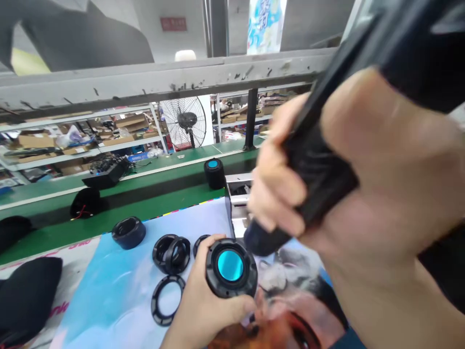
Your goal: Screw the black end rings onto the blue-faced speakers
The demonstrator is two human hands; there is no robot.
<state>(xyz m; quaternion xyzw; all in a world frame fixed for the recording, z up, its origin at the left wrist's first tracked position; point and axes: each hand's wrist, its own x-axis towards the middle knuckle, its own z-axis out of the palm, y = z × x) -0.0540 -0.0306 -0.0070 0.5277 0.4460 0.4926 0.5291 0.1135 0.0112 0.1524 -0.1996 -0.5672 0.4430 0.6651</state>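
Left hand (207,310) is closed around a round black speaker unit (230,267) with a cyan centre, which is held just beside the dark tip of a black handheld power tool (316,169) clenched in the right hand (366,165). Loose black plastic rings (167,300) are laid on a printed mat (109,295) left of the left hand; one assembled speaker (214,173) is stood on a green conveyor (109,228) beyond both hands.

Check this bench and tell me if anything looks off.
Loose red wires poke out of a black casing on the green bench. They stand out because they hang exposed rather than tucked inside. Nothing else looks damaged in what shows.
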